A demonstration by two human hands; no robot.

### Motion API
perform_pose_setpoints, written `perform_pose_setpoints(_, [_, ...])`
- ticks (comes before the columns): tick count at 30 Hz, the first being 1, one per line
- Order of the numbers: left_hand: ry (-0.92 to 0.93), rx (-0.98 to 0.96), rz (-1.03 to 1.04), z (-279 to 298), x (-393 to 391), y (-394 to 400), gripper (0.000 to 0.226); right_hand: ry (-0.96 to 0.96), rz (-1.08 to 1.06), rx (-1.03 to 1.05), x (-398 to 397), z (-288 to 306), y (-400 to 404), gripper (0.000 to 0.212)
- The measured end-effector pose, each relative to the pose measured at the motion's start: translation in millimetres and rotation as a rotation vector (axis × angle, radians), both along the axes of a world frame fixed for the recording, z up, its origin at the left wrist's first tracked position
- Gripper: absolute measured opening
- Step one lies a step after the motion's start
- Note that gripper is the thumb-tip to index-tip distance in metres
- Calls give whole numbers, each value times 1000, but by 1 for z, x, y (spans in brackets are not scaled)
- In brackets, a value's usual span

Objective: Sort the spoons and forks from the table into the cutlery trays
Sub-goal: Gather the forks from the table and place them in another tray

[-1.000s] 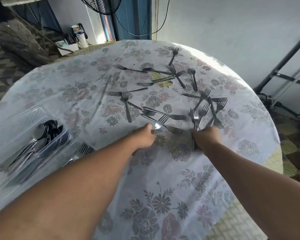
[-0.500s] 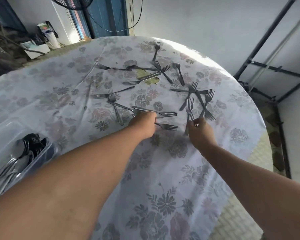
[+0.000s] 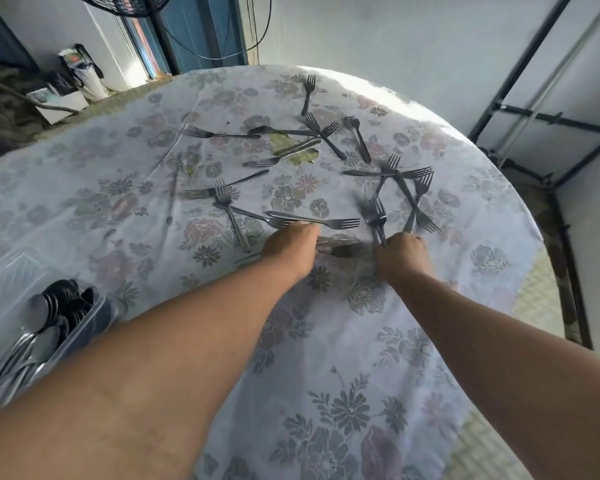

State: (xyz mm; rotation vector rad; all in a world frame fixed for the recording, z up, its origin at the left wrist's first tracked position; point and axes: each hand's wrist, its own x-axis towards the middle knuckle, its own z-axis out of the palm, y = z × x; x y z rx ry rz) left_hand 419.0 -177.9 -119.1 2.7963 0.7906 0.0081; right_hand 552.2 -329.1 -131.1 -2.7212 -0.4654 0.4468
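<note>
Right hand: our right hand (image 3: 404, 256) is clenched round the handles of a small bunch of forks (image 3: 374, 216), tines pointing away from us; they are blurred, so we cannot count them.
Left hand: our left hand (image 3: 290, 249) lies knuckles-up just left of the right hand, fingers curled down at blurred forks (image 3: 340, 245) beneath it; we cannot tell whether it has one gripped.
Loose forks: the rest lie scattered (image 3: 284, 154) on the table (image 3: 326, 341) beyond the left hand, several crossing one another, with a crossed cluster (image 3: 409, 192) beyond the right hand.
Spoons: already gathered in a clear tray (image 3: 84, 323) near the table edge, well to the left of the left hand, bowls (image 3: 52, 306) toward the middle of the table.
Fork tray: not in view that we can make out.
Handling: we judge the forks light, stiff and slick metal, lying flat on soft cloth, so hard to get under.
Where to hold: by the handle, near its middle, away from the tines; where two cross, lift the upper one first.
Risk: a bunch in one fist may slip or fan out if we add more.
Progress: spoons look done; most forks remain.
</note>
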Motion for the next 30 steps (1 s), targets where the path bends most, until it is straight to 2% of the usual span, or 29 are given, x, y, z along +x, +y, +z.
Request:
perform_pose_setpoints(5, [112, -98, 8, 2, 2, -3, 14, -67, 17, 1, -12, 6, -3, 24])
perform_pose_setpoints(9, [212, -188, -27, 6, -2, -8, 17, 62, -8, 23, -14, 13, -4, 40])
perform_pose_setpoints(11, [229, -214, -44, 11, -6, -12, 23, 74, 44, -31, -21, 14, -6, 38])
perform_pose_setpoints(15, [234, -236, -94, 20, -17, -20, 25, 80, 76, -33, -40, 12, -8, 53])
perform_pose_setpoints(17, [165, -281, -49, 25, -27, -19, 29, 153, 5, 78, -46, 15, -9, 45])
perform_pose_setpoints(20, [41, -398, 64, 35, -43, -16, 33, 386, -197, 451, -69, 22, -8, 10])
perform_pose_setpoints(24, [-97, -669, 222, 54, -62, -15, 14, 571, -339, 770, -105, 31, -4, 13])
perform_pose_setpoints(26, [-165, -789, 262, 65, -75, -16, 20, 651, -357, 839, -125, 36, -3, 9])
perform_pose_setpoints(29, [-269, -1062, 399, 76, -91, -21, 6, 713, -411, 891, -148, 39, 0, 13])
perform_pose_setpoints(30, [-302, -1118, 441, 81, -96, -22, 9, 732, -433, 915, -155, 42, 0, 14])
